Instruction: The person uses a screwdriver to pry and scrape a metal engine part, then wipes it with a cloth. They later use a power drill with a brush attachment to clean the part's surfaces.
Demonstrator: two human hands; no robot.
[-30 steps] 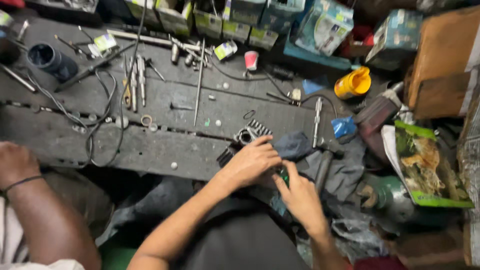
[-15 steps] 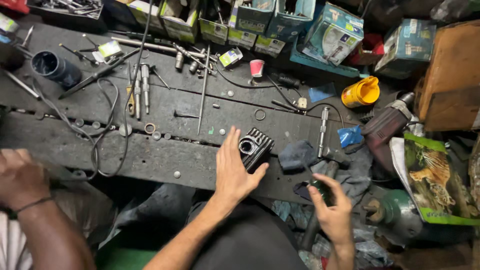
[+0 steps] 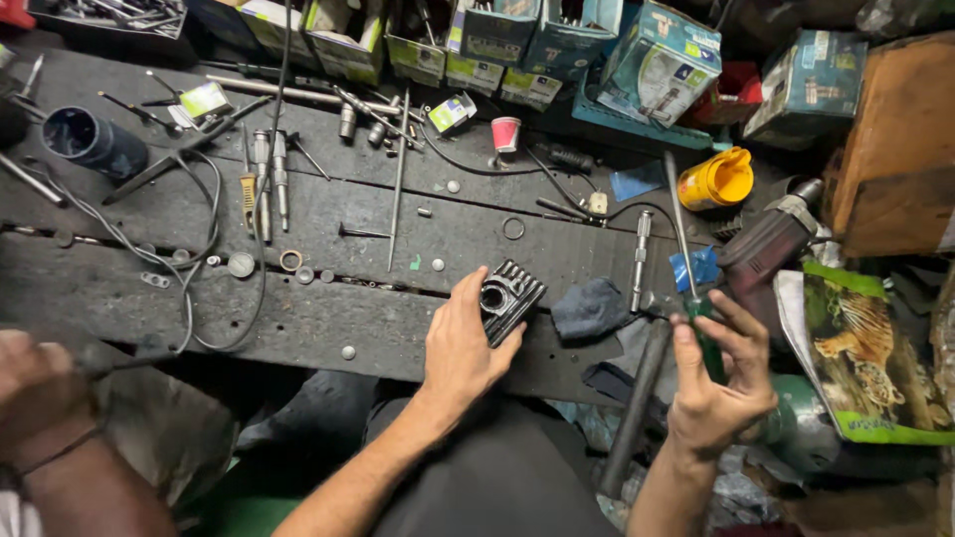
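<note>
Gripping a black finned metal part [image 3: 509, 296] w/ the left hand [image 3: 463, 348], fingers curling round its near side, thumb lying beside the round bore; the part is resting on the dark wooden bench [image 3: 298, 318], right at the fingertips. Right hand [image 3: 714, 383] is closing round the green handle of a long screwdriver [image 3: 686, 259], fingers wrapping the handle, shaft pointing up and away from the grip.

Just right of the left-hand grip a blue-grey rag [image 3: 589, 310] is lying. Far beyond both grips, at the bench's back edge, a row of open cardboard boxes [image 3: 477, 45] is standing, green-white and blue-white w/ printed labels; a bigger blue box [image 3: 662, 65] is leaning beyond the screwdriver tip. Yellow tub [image 3: 718, 181] is sitting up-right of the shaft, small red cup [image 3: 505, 133] straight beyond the part. Right of the right hand: a green packet w/ a tiger picture [image 3: 865, 353]. Another person's hand [image 3: 35, 383] is showing far left, blurred.
</note>
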